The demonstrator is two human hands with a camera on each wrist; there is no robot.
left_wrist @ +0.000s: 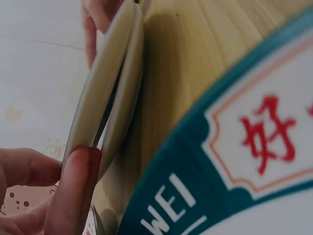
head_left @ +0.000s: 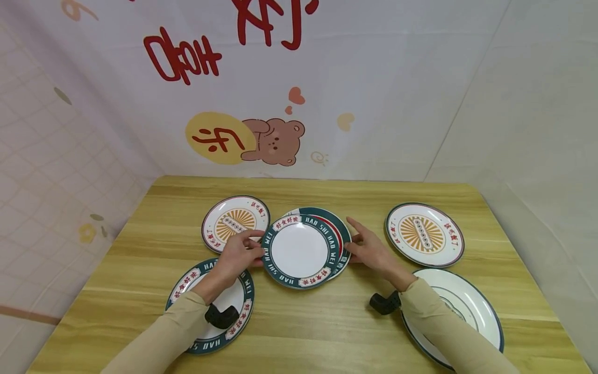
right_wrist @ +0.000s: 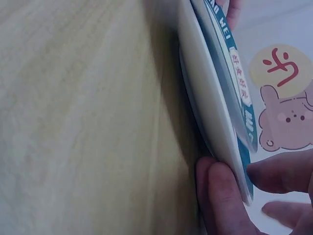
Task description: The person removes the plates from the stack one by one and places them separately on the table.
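Above the middle of the table, a plate with a teal rim and white centre (head_left: 300, 249) overlaps a second teal-rimmed plate (head_left: 345, 234) with a red band. My left hand (head_left: 238, 254) pinches the top plate at its left edge. In the left wrist view one fingertip (left_wrist: 82, 169) lies in the gap between the two plates. My right hand (head_left: 371, 252) grips the right edge of the lower plate, fingers (right_wrist: 225, 183) beneath it and thumb (right_wrist: 281, 171) above. Both plates are slightly tilted in the wrist views, and the lower one's centre is hidden.
A sunburst-patterned plate (head_left: 235, 221) lies at the back left, another sunburst plate (head_left: 422, 234) at the back right. Under my left forearm is a teal-rimmed plate (head_left: 233, 293); under the right, a larger white plate (head_left: 472, 306). A printed cloth wall (head_left: 374, 78) stands behind the table.
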